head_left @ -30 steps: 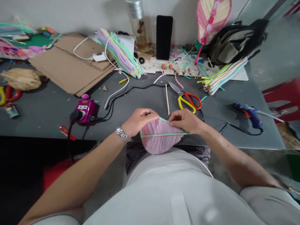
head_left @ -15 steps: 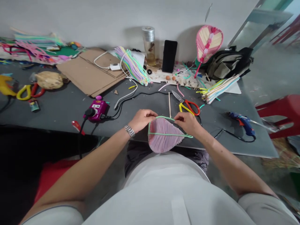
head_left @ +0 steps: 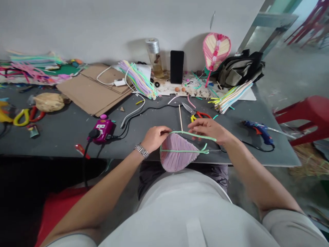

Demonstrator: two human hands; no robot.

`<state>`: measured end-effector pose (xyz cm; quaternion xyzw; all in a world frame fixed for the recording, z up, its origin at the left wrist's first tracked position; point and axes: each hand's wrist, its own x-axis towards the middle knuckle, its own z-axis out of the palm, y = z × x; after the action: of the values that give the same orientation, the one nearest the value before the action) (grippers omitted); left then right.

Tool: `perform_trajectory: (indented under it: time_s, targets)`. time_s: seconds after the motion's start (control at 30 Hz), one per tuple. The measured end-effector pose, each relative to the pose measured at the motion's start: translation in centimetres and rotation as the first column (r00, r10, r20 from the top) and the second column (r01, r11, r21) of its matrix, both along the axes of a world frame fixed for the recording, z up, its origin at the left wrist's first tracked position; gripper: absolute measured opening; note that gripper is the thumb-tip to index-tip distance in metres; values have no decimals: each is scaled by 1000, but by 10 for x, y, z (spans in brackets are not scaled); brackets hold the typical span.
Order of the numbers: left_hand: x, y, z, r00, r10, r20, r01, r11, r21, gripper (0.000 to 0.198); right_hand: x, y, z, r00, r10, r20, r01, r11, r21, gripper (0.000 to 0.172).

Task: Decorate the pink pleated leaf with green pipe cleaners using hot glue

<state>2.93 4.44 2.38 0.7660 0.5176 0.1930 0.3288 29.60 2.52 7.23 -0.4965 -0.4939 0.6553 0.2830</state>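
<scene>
A leaf-shaped fan [head_left: 176, 162] in pale purple lies at the table's front edge, a green strip running along its middle. My left hand [head_left: 155, 138] is closed in a pinch on its upper left edge, where a green pipe cleaner [head_left: 199, 136] runs along the rim. The loose end of that pipe cleaner sticks out to the right, off the fan. Above this end, my right hand [head_left: 210, 129] has its fingers stretched and apart, gripping nothing. Scissors [head_left: 189, 109] with red and yellow handles lie just behind it, partly hidden. A thin stick [head_left: 180, 118] lies beyond the fan.
A blue glue gun [head_left: 259, 132] rests at the right. At the left stand a purple power socket [head_left: 102, 130] with cords and cardboard sheets [head_left: 89, 91]. Pipe cleaner bundles [head_left: 140, 80], a bottle [head_left: 155, 58], a phone [head_left: 177, 67] and a finished pink fan [head_left: 216, 51] line the back.
My right hand has let go of the fan's edge and opened, moving slightly up and right. The pipe cleaner's end now extends straight outward. My left hand still pinches the rim.
</scene>
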Motion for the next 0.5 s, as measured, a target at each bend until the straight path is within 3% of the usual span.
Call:
perform_trajectory:
  time_s: [0.13,0.27,0.37,0.5]
  targets:
    - [7,-3,6,984,-62,-168,82,990,112,28,-17,-10,-12,998,63,-8,-63,998,6,17]
    - [12,-12,2,959,-18,-283,79,975,206,30,-39,-20,-9,997,71,34,-75,984,164,17]
    - [13,-16,-8,965,-1,-261,61,973,221,29,-47,-24,-8,994,107,13,-107,968,226,18]
    - [18,-20,-16,960,33,-277,50,956,290,33,-35,-31,-6,990,59,126,-103,918,384,22]
